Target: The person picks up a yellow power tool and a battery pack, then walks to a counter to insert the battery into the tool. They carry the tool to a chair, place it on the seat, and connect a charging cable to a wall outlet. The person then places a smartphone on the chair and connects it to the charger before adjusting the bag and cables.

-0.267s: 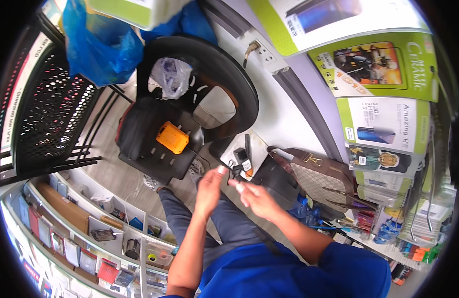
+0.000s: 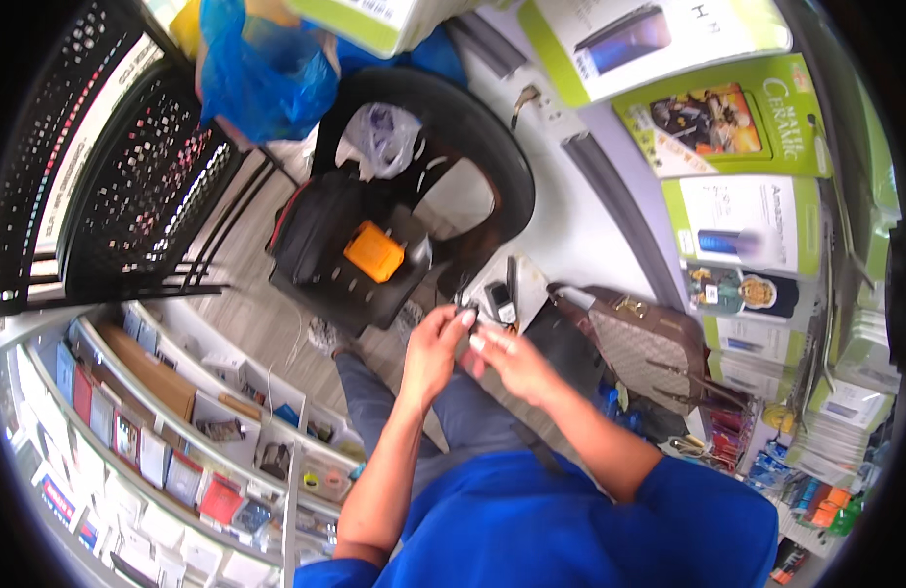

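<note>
Close together in front of my lap, both hands work at a thin black cable [image 2: 462, 295]. My left hand [image 2: 433, 351] pinches it between thumb and fingers. Fingers of my right hand [image 2: 514, 365] are bent in at the cable too, slightly blurred; the exact part between the fingertips is partly hidden. Just beyond the hands, a black power adapter [image 2: 501, 303] lies on a small white surface [image 2: 527, 277]. An orange, box-shaped device [image 2: 374, 253] rests on the black chair seat [image 2: 320, 302], out of reach of either hand's fingers.
A brown patterned bag [image 2: 639, 338] stands at my right, below hanging retail packs [image 2: 747, 220]. Shelves with boxed goods [image 2: 149, 392] curve along my left. A blue plastic bag [image 2: 262, 78] and a black perforated rack [image 2: 139, 186] are at the far left.
My hands have come closer together around the cable, and the right hand's fingers have curled in. The whole view has shifted, so the chair and orange device appear further right.
</note>
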The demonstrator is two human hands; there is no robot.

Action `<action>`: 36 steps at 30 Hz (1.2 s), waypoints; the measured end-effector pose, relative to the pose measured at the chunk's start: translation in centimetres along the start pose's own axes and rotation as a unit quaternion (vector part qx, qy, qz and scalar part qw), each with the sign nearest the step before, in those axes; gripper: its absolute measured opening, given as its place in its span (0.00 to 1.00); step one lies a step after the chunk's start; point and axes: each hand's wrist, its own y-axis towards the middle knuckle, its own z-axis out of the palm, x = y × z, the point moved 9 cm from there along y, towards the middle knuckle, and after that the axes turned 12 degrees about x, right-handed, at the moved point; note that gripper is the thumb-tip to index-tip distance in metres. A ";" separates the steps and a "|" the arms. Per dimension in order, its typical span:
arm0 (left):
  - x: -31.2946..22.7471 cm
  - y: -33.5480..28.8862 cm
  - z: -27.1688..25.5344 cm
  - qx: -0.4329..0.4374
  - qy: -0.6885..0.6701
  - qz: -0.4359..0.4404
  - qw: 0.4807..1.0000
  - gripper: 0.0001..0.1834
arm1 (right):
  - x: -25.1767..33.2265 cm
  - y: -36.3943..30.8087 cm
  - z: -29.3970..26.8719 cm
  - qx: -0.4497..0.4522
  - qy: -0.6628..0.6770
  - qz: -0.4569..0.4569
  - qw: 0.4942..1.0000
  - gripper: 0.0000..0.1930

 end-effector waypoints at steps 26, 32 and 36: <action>-6.4 -23.5 -19.8 -0.233 0.021 0.019 0.972 0.23 | 13.2 9.2 -15.7 -0.331 0.335 -0.222 0.854 0.13; -7.6 -26.0 -22.4 -0.230 0.033 0.032 0.972 0.24 | 13.9 12.9 -17.8 -0.358 0.370 -0.193 0.835 0.13; -7.2 -27.5 -23.5 -0.246 0.041 0.012 0.968 0.24 | 13.9 13.1 -19.7 -0.385 0.362 -0.170 0.831 0.13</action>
